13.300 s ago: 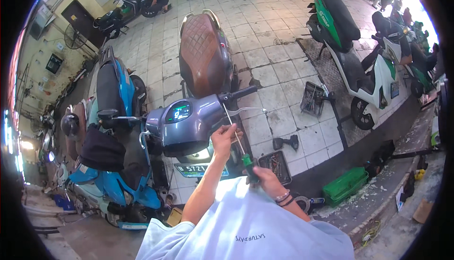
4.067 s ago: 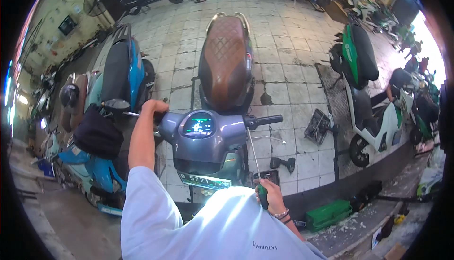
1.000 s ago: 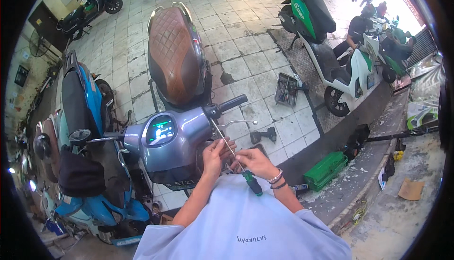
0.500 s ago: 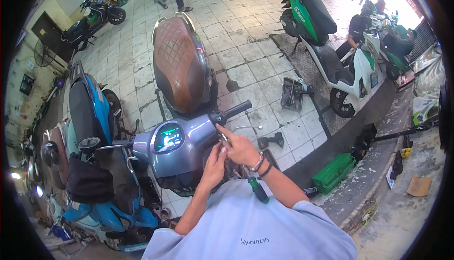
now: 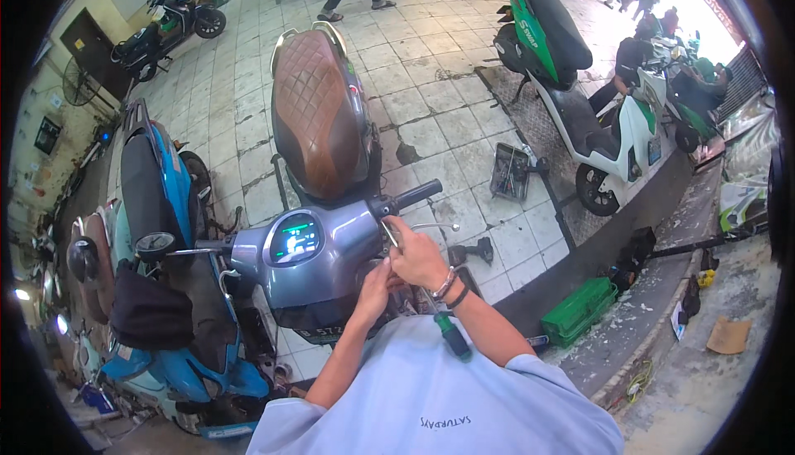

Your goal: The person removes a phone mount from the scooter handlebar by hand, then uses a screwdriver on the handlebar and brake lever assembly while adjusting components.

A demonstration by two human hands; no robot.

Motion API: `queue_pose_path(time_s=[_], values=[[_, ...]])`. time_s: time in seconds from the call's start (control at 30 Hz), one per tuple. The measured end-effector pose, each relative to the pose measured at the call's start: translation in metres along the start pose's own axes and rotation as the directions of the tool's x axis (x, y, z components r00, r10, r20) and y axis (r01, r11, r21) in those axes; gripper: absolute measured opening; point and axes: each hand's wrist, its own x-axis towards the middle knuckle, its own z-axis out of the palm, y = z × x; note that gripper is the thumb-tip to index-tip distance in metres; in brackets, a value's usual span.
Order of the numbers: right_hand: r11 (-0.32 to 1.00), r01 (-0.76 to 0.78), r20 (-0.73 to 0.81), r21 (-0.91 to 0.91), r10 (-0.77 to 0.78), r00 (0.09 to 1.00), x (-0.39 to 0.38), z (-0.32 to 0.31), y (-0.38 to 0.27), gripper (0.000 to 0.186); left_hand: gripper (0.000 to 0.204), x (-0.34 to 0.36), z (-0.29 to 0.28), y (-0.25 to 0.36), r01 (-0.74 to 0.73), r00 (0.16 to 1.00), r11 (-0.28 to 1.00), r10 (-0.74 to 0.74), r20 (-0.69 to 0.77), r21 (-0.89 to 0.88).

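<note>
In front of me stands a scooter with a grey-blue handlebar cover [image 5: 342, 237], a lit display [image 5: 295, 239] and a brown quilted seat [image 5: 313, 99]. My right hand [image 5: 420, 260] is closed around a slim metal piece [image 5: 392, 237] whose kind I cannot make out; its index finger reaches the cover below the black right grip [image 5: 416, 195]. Close beside it, the bent fingers of my left hand [image 5: 375, 292] are pinched together, and what they hold is hidden. Below my right wrist, a green-and-black screwdriver handle [image 5: 453, 337] lies against my shirt, its shaft pointing toward the hands.
A brake lever [image 5: 435, 226] juts out right of my hand. On the tiles are a cordless drill [image 5: 472, 251] and a tool tray [image 5: 509, 172]. A green crate [image 5: 580, 310] sits further right. A blue scooter [image 5: 178, 207] stands close left; a white-green one [image 5: 596, 136] stands right.
My hands stay at the handlebar, with the right index finger shifted slightly. In the background, a person's legs have stepped to the right. The view has tilted a little.
</note>
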Motion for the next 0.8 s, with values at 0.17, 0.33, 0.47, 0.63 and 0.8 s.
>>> queue_pose_path(time_s=[0.17,0.33,0.47,0.63,0.8], values=[[0.988,-0.034,-0.080,0.150,0.046,0.996,-0.007,0.010,0.001,0.057,0.043,-0.001,0.008,0.013,0.008,0.999,1.000,-0.009,-0.045,-0.011],[0.983,-0.017,-0.134,0.185,0.042,0.990,0.000,0.013,0.010,0.051,0.035,-0.003,0.008,0.016,0.086,0.996,0.993,-0.083,0.044,-0.075],[0.994,0.062,-0.071,0.088,-0.056,0.996,0.004,0.002,0.008,0.052,0.034,-0.016,0.021,0.021,0.169,0.962,0.966,-0.118,0.248,-0.196],[0.999,0.047,-0.048,0.017,-0.047,0.998,0.009,0.001,-0.001,0.051,0.030,-0.015,0.032,0.004,0.189,0.965,0.973,-0.158,0.210,-0.135],[0.999,0.030,-0.110,-0.014,-0.032,0.993,0.012,-0.002,-0.005,0.043,0.023,-0.025,0.046,0.005,0.135,0.988,0.947,-0.105,0.116,-0.293]])
